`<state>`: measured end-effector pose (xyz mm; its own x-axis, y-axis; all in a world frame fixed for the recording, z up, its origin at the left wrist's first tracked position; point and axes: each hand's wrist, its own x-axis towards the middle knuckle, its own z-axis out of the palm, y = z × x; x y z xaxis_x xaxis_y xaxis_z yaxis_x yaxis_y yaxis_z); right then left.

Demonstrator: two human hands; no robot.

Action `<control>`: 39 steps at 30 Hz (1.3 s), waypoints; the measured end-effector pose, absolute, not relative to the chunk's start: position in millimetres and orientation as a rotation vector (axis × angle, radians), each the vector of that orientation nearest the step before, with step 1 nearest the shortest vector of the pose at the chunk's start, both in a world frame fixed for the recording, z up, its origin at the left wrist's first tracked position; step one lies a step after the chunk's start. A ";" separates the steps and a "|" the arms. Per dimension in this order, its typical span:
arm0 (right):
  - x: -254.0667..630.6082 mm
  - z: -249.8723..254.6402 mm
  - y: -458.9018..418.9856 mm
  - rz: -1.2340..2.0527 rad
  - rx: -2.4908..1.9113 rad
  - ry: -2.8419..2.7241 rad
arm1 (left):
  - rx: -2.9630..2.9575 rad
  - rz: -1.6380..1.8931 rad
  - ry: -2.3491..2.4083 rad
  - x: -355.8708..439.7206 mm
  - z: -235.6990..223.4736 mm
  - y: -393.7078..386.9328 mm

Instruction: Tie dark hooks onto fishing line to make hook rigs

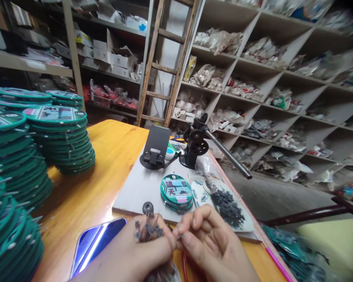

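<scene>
My left hand (138, 252) is closed around a bundle of small dark-grey capped pieces (148, 231) on thin strands; more hang below the hand. A dark ring-shaped piece (147, 208) sticks up above the bundle. My right hand (216, 246) pinches thumb and forefinger together against the left fingertips, on a tiny dark piece too small to name. Just beyond the hands, a short stack of round green discs (176, 191) with printed labels lies on a white board (132, 192). A pale tray (248, 227) beside it holds a heap of small dark pieces (229, 207).
Tall stacks of green discs (60, 141) stand on the yellow wooden table (111, 137) at left. A phone (98, 243) lies near my left arm. A black phone stand (156, 147) and a geared black device with a metal rod (196, 143) stand behind. Shelves and a ladder (164, 68) rise beyond.
</scene>
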<state>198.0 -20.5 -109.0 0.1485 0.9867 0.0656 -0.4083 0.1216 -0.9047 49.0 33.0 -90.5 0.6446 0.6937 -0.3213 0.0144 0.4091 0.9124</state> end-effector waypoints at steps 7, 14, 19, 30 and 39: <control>198.1 -109.6 -21.0 1.268 -0.888 -0.817 | 1.126 0.447 0.813 48.6 -87.7 31.3; 197.4 -108.3 -22.4 1.275 -0.911 -0.805 | 1.139 0.416 0.773 47.6 -89.8 34.5; 197.5 -109.0 -22.6 1.277 -0.910 -0.809 | 1.153 0.420 0.731 47.4 -91.3 38.0; 196.6 -111.1 -22.5 1.265 -0.933 -0.801 | 1.100 0.465 0.707 49.8 -95.0 39.5; 193.8 -108.7 -22.6 1.235 -0.973 -0.786 | 1.142 0.459 0.777 49.7 -84.9 33.2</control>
